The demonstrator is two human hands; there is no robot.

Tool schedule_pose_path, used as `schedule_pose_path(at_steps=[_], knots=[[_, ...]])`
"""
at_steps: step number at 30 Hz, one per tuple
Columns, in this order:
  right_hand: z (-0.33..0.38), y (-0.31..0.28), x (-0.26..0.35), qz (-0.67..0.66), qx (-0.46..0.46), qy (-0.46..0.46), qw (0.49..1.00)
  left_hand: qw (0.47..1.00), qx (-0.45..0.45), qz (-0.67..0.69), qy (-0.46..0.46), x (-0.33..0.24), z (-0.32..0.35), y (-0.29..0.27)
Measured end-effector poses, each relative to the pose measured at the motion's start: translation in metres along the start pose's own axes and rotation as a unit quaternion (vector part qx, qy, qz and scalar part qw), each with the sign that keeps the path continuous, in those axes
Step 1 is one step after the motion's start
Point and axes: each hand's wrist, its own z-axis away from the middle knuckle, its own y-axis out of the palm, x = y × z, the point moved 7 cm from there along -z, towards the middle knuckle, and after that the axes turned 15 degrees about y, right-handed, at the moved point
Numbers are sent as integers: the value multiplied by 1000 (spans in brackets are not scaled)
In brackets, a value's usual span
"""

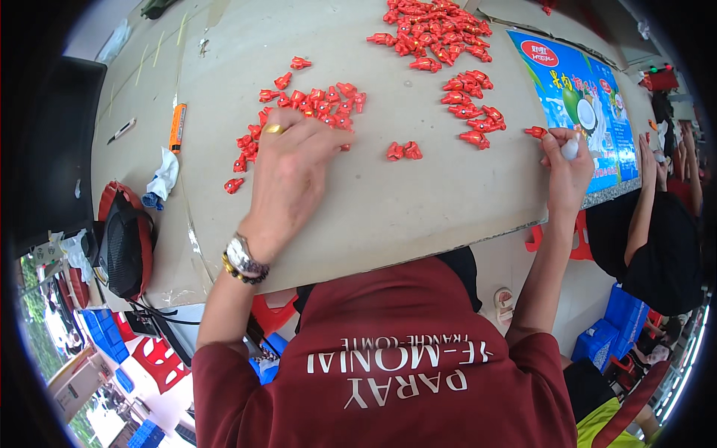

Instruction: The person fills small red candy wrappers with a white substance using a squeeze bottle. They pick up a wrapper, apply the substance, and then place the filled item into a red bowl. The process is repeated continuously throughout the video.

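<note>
My left hand [295, 158], with a gold ring and a wristwatch [243, 256], bends over the near side of a loose cluster of small red toy pieces [317, 101]. Its fingers are drawn together, and a bit of red shows right at the tips; what they hold is partly hidden. My right hand [566, 166] pinches a single red toy piece [535, 132] at its fingertips. Against that palm sits a small white rounded object [570, 149], perhaps a bottle. Two red toy pieces [404, 151] lie touching between my hands; a short column of red pieces [470, 108] lies left of my right hand.
A big heap of red pieces [437, 30] fills the far middle. On the right lies a blue printed sheet [582, 104]. An orange tube [178, 128], pen [122, 131], crumpled tissue [164, 175] and black-red pouch [125, 243] line the left. Another person's arm [644, 201] works beyond.
</note>
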Motion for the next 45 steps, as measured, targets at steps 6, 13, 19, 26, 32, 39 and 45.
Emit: schedule_pose_path(at_steps=[6,13,19,26,32,39,45], knots=[[0,6,12,153,-4,13,988,988,134,8,71,8,-9,17],[10,-3,16,29,4,-4,1000,980,166,-17,108,1,-16,16],[56,21,44,-142,163,-32,976,987,111,-53,107,-10,-10,11],[98,62,52,-140,304,-46,941,998,34,-46,7,-12,4,10],[108,71,55,-122,289,-26,949,998,50,-24,15,-8,1,13],[113,67,57,-142,294,-83,942,999,-34,36,19,-18,-2,8],[120,62,63,-188,291,-99,933,663,-147,670,-300,-27,39,43]])
